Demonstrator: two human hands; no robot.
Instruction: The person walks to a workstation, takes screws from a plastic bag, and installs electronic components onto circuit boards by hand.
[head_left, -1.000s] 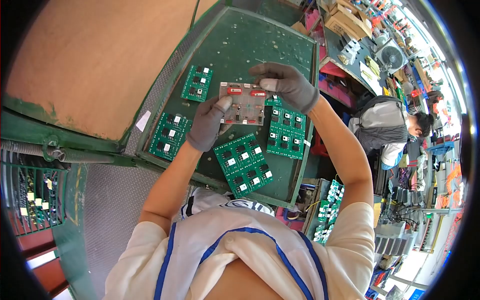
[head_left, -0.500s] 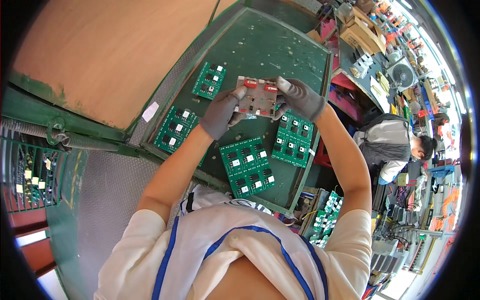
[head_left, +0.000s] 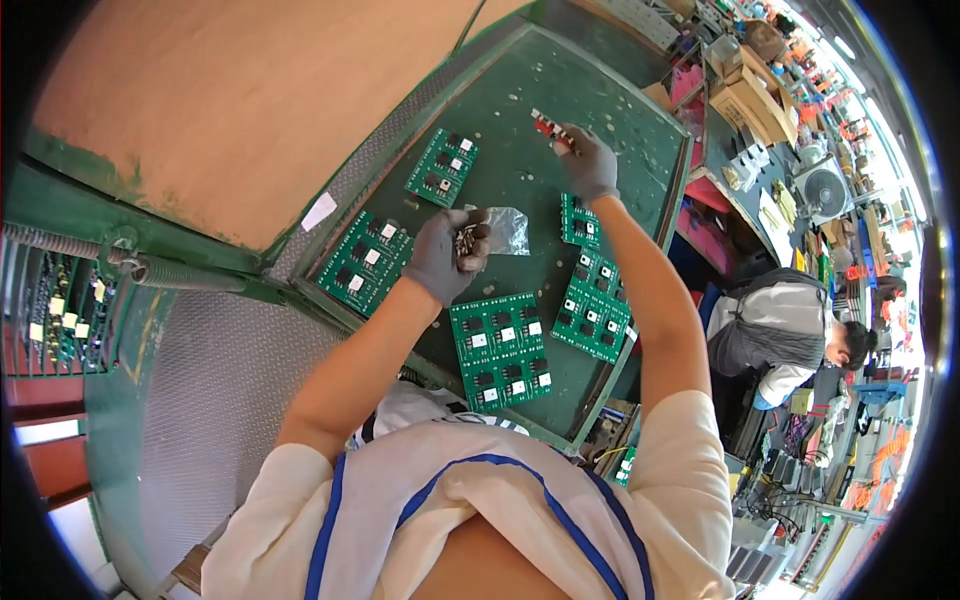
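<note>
Head view is showing the left hand [head_left: 447,255] curling closed around small metal pieces [head_left: 465,240], fingers partly hiding them; beside it, a plastic bag [head_left: 510,233] is lying. Over the tabletop [head_left: 500,85], the right hand [head_left: 590,163] is pinching a plate [head_left: 551,130], edge-on, its face unclear.

1 head camera, wide round view, faces forward and down past the wearer's shirt [head_left: 685,470] onto the table [head_left: 500,110]. Left hand [head_left: 447,255] and right hand [head_left: 593,165] within arm's reach; co-worker [head_left: 775,320] farther off, at right edge.
</note>
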